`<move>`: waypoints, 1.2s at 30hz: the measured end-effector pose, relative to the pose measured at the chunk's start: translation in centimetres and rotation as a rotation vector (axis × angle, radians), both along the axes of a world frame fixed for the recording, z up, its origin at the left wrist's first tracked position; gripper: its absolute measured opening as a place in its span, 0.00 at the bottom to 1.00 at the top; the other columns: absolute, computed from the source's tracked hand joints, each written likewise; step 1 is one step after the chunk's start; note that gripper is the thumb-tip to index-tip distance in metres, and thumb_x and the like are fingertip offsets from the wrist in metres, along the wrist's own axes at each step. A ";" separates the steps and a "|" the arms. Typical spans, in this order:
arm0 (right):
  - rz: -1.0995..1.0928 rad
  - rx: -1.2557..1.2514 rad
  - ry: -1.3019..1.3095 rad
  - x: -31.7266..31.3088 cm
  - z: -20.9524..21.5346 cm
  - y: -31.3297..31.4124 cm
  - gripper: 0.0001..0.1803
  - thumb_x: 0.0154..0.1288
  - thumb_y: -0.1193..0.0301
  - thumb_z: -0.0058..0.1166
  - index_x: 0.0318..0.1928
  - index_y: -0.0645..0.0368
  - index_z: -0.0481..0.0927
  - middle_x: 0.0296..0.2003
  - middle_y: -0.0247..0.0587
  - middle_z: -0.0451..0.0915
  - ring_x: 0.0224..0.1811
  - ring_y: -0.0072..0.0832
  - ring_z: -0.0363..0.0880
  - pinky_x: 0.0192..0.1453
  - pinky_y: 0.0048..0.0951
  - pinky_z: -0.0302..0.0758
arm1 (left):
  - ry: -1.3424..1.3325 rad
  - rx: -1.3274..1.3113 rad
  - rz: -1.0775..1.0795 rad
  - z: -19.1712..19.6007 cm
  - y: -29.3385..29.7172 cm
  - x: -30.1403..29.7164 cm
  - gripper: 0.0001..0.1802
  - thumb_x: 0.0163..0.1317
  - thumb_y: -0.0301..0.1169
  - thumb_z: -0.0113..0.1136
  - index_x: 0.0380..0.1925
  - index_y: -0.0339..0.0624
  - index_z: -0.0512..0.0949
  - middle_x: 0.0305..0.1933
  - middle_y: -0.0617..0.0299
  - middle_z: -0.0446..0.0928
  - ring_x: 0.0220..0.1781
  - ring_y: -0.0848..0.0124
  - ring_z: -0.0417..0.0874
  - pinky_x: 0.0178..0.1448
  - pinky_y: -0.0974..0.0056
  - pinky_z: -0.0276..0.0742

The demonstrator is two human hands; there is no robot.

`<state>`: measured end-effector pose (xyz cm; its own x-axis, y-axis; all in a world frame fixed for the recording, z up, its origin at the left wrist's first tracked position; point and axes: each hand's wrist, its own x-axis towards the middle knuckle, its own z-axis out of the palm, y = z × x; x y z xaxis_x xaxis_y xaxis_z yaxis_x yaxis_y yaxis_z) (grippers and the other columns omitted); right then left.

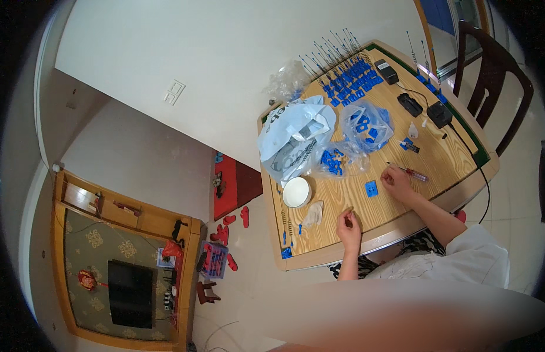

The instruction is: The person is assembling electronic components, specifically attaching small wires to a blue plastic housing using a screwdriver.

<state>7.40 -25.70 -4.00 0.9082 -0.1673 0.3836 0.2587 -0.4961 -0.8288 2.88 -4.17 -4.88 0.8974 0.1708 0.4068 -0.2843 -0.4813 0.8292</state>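
Observation:
My right hand (397, 182) is over the table, its fingers closed at the shaft of a screwdriver (418, 175) with a clear and red handle that sticks out to the right. Nearer the table's front edge, my left hand (349, 225) has thumb and fingers pinched together; whatever may be between them is too small to make out. Between the hands lies a flat blue square piece (371, 188). Beyond my right hand is a small blue piece with a dark part (409, 145), near a small white bottle (413, 131).
Clear bags of blue parts (367, 126) and a white plastic bag (299, 135) with springs cover the middle and left. A white bowl (297, 192) stands by the left edge. Blue bases with upright springs (351, 79) fill the far end, near black chargers (439, 114) with a cord.

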 end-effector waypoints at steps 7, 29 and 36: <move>-0.212 0.310 -0.048 0.7 -1.1 -0.8 0.05 0.51 0.76 0.57 0.29 0.59 0.74 0.30 0.38 0.72 0.33 0.31 0.74 0.35 0.28 0.70 | -0.012 0.031 -0.001 0.3 -0.2 0.0 0.07 0.59 0.24 0.56 0.38 0.35 0.76 0.29 0.59 0.76 0.27 0.74 0.76 0.32 0.71 0.72; 0.099 -0.106 -0.064 0.4 -0.5 -0.2 0.05 0.52 0.75 0.59 0.29 0.60 0.76 0.30 0.39 0.73 0.31 0.34 0.75 0.36 0.33 0.72 | -0.026 0.005 -0.019 0.2 -0.3 0.0 0.07 0.60 0.24 0.56 0.38 0.35 0.77 0.30 0.58 0.76 0.29 0.74 0.76 0.34 0.71 0.73; 0.003 0.018 0.038 0.2 -0.3 -0.3 0.04 0.55 0.75 0.57 0.31 0.60 0.75 0.29 0.39 0.74 0.30 0.31 0.77 0.34 0.28 0.73 | -0.002 -0.001 -0.015 0.4 -0.4 -0.2 0.07 0.60 0.24 0.56 0.38 0.35 0.77 0.30 0.59 0.76 0.29 0.74 0.76 0.33 0.70 0.72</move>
<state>7.64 -26.02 -4.25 0.9225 -0.1708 0.3461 0.2287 -0.4803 -0.8468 2.63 -4.59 -4.51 0.8991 0.1580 0.4083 -0.2928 -0.4765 0.8290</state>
